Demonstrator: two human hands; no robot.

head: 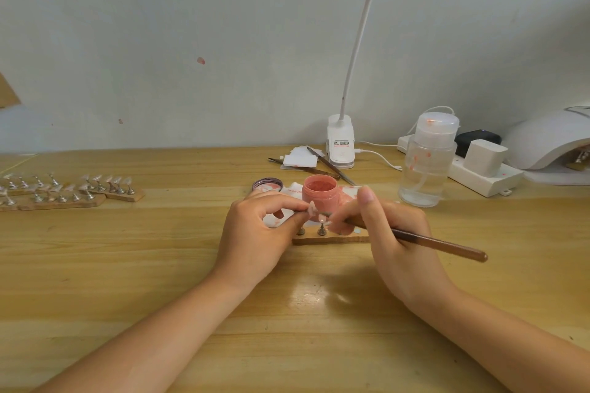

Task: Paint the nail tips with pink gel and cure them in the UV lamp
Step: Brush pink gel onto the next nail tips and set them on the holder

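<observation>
Pale wooden tabletop (127, 265) meets your grey wall; one pink gel jar (320, 193) at 12 o'clock. Left hand (255, 233) pinches one nail tip (311, 209); right hand (392, 233) grips one brown brush (440, 244).

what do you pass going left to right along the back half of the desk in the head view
rows of nail tip stands → jar lid → pink gel jar → clip lamp base → clear pump bottle → power strip → UV lamp
</observation>
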